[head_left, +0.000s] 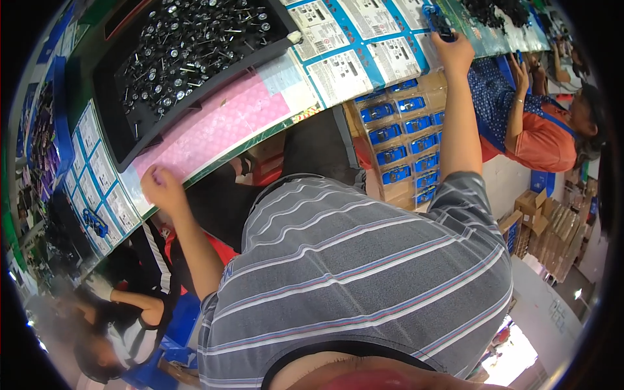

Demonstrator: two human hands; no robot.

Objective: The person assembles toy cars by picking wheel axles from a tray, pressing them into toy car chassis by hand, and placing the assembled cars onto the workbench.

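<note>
My right hand (454, 55) reaches out to the far right of the table, its fingers closed on a small blue and black toy car part (441, 25). My left hand (162, 188) rests at the table's near edge, by the left end of a pink bubble-wrap mat (221, 123). Its fingers are curled in, and whatever they may hold is hidden. Beyond the mat stands a black tray (195, 107) heaped with small dark wheels on metal axles (188, 49).
Printed card sheets (338, 71) cover the tabletop. Below its edge stands a carton of blue toy cars (403, 140). One co-worker (546, 133) sits at right, another (123, 325) at lower left. A blue car part (95, 222) lies at left; black parts (497, 13) pile at far right.
</note>
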